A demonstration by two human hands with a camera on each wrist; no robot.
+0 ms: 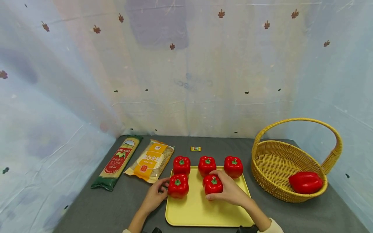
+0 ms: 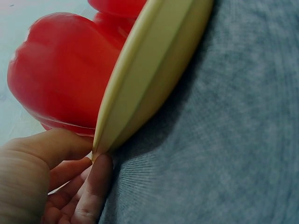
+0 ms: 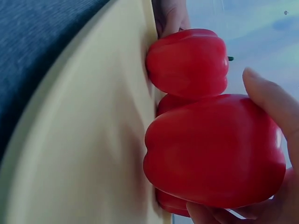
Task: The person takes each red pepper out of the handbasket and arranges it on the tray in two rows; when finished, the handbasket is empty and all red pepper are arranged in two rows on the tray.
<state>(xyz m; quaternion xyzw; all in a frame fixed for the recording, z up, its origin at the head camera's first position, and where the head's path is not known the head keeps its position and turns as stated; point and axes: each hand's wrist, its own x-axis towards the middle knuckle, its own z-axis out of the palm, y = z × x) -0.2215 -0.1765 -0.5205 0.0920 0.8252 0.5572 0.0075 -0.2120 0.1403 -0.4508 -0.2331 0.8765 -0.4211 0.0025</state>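
Note:
My right hand (image 1: 228, 191) grips a red bell pepper (image 1: 212, 185) over the middle of a yellow tray (image 1: 204, 215), with thumb and fingers on opposite sides. Whether this pepper (image 3: 212, 151) touches the tray is hard to tell. At the tray's left edge, my left hand (image 1: 155, 195) pinches the rim (image 2: 126, 98) between thumb and fingers. Right beside those fingers stands another red bell pepper (image 1: 178, 186). Behind these two, a row of three more holds the tray's far side: a left pepper (image 1: 181, 165), a middle one (image 1: 206, 166) and a right one (image 1: 233, 167).
On the right stands a wicker basket (image 1: 269, 181) with a tall handle and one red pepper (image 1: 306, 182) lying inside. To the left lie a green-ended pasta packet (image 1: 120, 161) and a yellow grain bag (image 1: 151, 160). A small wrapped snack (image 1: 196, 149) lies behind the tray.

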